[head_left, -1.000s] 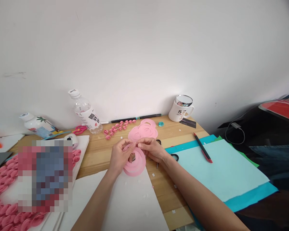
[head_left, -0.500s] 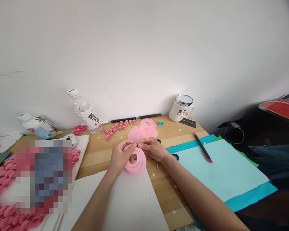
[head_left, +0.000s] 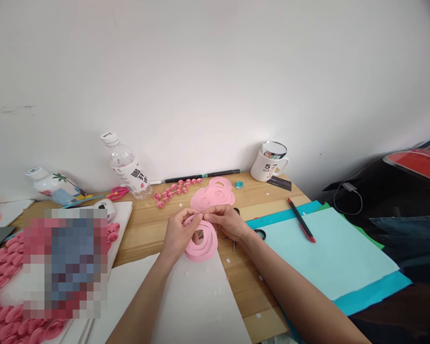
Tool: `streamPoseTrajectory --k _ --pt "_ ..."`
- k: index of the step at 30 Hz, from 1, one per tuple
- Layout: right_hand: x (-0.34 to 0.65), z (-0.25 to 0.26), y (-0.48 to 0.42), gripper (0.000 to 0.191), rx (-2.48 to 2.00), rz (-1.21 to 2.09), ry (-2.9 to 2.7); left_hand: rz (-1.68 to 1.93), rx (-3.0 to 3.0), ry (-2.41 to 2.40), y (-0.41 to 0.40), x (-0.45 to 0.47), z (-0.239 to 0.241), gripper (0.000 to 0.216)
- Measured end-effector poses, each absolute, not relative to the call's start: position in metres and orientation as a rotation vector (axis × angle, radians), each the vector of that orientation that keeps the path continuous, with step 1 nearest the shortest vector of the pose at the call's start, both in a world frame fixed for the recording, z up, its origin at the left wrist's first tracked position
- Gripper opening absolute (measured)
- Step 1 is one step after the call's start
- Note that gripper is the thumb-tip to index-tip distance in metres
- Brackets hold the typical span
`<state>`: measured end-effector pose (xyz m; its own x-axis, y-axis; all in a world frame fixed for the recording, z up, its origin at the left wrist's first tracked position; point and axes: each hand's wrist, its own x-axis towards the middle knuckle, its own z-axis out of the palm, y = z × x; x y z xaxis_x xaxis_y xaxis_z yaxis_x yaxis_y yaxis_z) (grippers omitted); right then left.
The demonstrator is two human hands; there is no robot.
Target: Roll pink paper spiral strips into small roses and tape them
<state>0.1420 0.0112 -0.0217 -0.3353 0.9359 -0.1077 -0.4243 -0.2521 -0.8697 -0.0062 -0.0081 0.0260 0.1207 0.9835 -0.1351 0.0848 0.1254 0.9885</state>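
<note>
A pink paper spiral [head_left: 208,246] hangs in loose rings between my hands, above a white sheet [head_left: 197,301]. My left hand [head_left: 181,234] pinches its upper edge with thumb and fingers. Close against it, the fingertips of my right hand [head_left: 227,220] are pressed together on the same top end. What exactly lies between the fingertips is too small to make out. Just beyond my hands lie more cut pink paper spirals [head_left: 211,196]. Several small rolled pink paper flowers [head_left: 179,187] are scattered behind, with one teal rolled flower [head_left: 239,184] to their right.
Partly under my right wrist lie black-handled scissors [head_left: 261,234]. At right, a pen [head_left: 301,220] rests on pale blue paper [head_left: 329,258]. A mug [head_left: 267,165] and a water bottle [head_left: 129,167] stand near the wall. Pink flowers cover a board [head_left: 7,286] at left, partly blurred.
</note>
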Motion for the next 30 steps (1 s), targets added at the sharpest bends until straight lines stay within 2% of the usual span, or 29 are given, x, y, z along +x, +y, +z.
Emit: streamPoseTrajectory --k 10,30 --pt "0.141 -0.012 0.009 0.032 -0.849 1.707 -0.794 0.986 1.153 1.234 -0.008 -0.005 0.028 0.02" --pt "0.138 -0.01 0.007 0.031 -0.89 1.669 -0.805 0.981 1.188 1.292 -0.006 -0.006 0.023 0.02"
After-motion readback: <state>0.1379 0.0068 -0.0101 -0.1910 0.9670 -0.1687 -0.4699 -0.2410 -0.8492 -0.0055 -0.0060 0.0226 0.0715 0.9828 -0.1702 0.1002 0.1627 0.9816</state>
